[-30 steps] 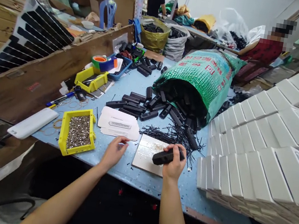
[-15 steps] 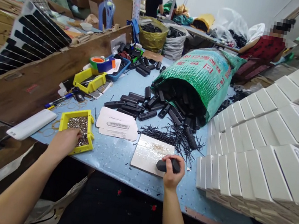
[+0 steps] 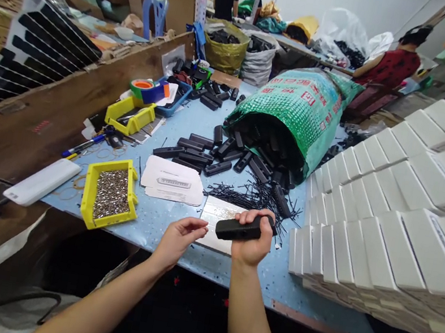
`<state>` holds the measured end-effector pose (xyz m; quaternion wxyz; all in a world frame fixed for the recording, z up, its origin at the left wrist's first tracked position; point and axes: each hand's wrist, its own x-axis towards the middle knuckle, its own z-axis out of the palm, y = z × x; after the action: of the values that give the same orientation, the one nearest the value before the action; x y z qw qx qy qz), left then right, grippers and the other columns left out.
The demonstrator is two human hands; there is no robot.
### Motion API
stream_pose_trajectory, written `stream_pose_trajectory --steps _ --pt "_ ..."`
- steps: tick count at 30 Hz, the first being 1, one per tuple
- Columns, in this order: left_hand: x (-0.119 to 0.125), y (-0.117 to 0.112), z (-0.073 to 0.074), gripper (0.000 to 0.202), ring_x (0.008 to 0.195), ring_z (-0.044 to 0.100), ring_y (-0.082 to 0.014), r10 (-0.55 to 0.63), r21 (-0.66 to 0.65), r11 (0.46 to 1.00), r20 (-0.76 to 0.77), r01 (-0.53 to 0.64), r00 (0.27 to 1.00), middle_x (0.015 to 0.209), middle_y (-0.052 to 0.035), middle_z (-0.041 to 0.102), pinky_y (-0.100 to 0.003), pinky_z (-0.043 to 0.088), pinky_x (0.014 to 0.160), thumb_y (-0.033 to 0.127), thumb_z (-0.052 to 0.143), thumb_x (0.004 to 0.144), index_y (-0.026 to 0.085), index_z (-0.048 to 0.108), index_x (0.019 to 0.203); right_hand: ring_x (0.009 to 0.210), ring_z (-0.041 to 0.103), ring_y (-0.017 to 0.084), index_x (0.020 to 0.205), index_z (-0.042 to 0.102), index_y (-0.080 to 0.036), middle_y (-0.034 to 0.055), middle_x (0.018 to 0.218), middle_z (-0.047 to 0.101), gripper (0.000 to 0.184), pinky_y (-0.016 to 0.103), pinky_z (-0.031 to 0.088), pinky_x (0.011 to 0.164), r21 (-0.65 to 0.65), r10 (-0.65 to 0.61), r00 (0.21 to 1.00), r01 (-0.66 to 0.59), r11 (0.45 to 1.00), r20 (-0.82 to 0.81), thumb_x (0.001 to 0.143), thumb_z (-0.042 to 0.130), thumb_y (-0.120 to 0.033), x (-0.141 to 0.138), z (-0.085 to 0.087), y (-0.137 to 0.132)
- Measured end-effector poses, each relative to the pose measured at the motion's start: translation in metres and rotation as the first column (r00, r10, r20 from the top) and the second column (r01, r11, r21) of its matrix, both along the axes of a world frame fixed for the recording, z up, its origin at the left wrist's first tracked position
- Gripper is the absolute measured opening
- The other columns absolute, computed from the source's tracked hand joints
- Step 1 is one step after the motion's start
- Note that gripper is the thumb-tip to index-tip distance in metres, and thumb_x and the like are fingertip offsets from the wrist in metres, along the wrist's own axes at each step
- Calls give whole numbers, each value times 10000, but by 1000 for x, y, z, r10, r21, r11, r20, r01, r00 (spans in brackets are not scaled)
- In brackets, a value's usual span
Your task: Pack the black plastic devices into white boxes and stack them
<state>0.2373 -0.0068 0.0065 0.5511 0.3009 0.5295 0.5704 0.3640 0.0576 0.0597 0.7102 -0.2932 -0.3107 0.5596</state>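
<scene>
My right hand (image 3: 253, 239) grips a black oblong plastic case (image 3: 239, 228), raised and tilted above the pale board (image 3: 220, 207). Left of it, my left hand (image 3: 180, 241) pinches thumb and fingertips together; whatever is between them is too small to make out. A yellow bin (image 3: 90, 189) full of small metal pieces (image 3: 113, 193), possibly screws, stands at the left. Behind the board lies a heap of thin black strips (image 3: 239, 193). More black cases (image 3: 194, 153) are strewn in front of an open green sack (image 3: 297, 108).
White boxes (image 3: 376, 245) are stacked high along the right. Printed papers (image 3: 172, 180) lie mid-table. A second yellow bin (image 3: 130, 116), tape rolls (image 3: 145, 90) and pens (image 3: 84, 145) sit by the wooden partition (image 3: 62, 98). Other people (image 3: 396, 62) are at the back.
My left hand has come out of the yellow bin and moved right, close to the black case. My right hand has lifted and turned the case, showing its long side.
</scene>
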Motion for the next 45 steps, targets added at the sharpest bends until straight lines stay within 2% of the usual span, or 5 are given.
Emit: stream_pose_trajectory --steps 23,32,37,41,45 --pt "19 -10 -9 163 759 624 -120 159 263 956 -98 -129 982 718 -5 638 -237 498 749 174 716 726 175 564 667 495 410 69 799 411 -208 -83 603 386 264 205 431 532 -443 -242 928 97 891 -284 688 604 -350 -14 -23 -3" --pt "-2 -14 -1 225 687 591 -101 46 89 995 67 -52 997 711 19 616 -220 484 691 227 756 673 177 592 818 506 428 65 784 433 -203 -84 598 409 253 200 454 542 -443 -146 922 -31 896 -359 691 639 -317 -29 -16 -8" --pt "-60 -25 2 183 669 594 -127 8 18 1000 -209 -4 978 702 -1 637 -255 484 679 317 666 738 176 658 854 478 411 44 770 433 -189 -92 582 392 255 161 440 509 -583 -30 852 -332 742 -522 662 653 -259 -26 -23 -14" --pt "-159 4 24 214 606 601 -170 13 -86 988 -772 -124 635 630 -19 660 -283 480 612 355 602 746 171 709 763 490 418 56 790 480 -190 -81 596 410 277 178 445 493 -616 41 914 -305 726 -404 631 698 -250 -9 -36 -28" --pt "-245 73 66 393 872 646 -214 150 -3 944 -886 -329 439 987 -127 701 -314 491 774 306 410 879 88 632 1118 509 433 66 784 482 -189 -74 609 428 290 198 463 510 -636 82 943 -279 719 -321 621 708 -268 -11 -37 -29"
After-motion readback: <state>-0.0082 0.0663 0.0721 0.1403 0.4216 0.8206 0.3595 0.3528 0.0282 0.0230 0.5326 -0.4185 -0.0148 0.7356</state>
